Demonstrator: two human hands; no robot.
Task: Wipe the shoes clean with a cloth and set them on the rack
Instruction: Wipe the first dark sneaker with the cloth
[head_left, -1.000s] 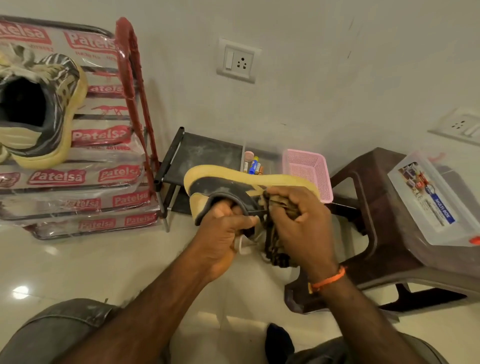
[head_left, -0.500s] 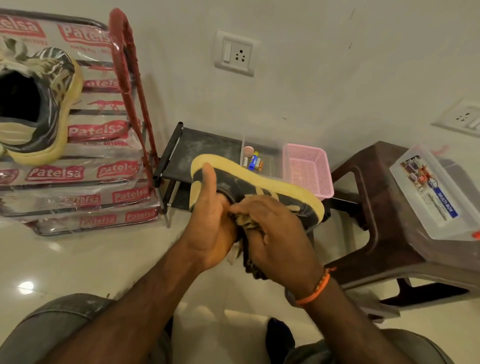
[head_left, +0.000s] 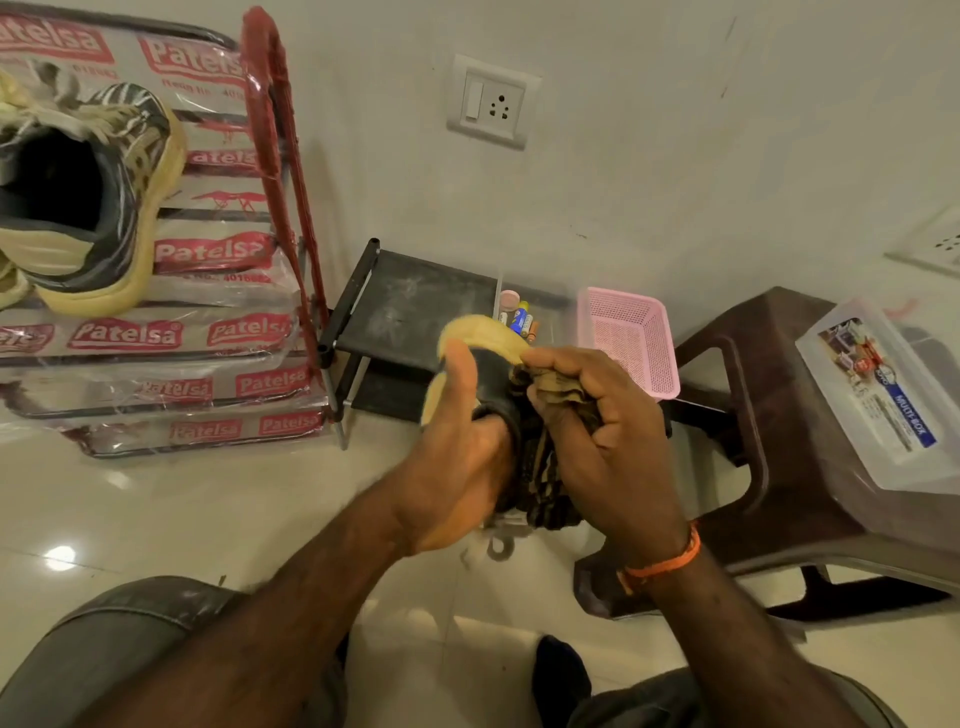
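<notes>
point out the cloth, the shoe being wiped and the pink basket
cloth (head_left: 553, 387), head view, on the bunched tan fold under the right hand's fingers
shoe being wiped (head_left: 480, 332), head view, on the yellowish sole edge at the top
pink basket (head_left: 631, 335), head view, on its mesh inner wall

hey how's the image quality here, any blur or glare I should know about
Head view: the left hand, right hand and the shoe between them are motion-blurred; a bright glare spot sits on the floor tiles; wide-angle distortion bends the rack at the frame edge.
</notes>
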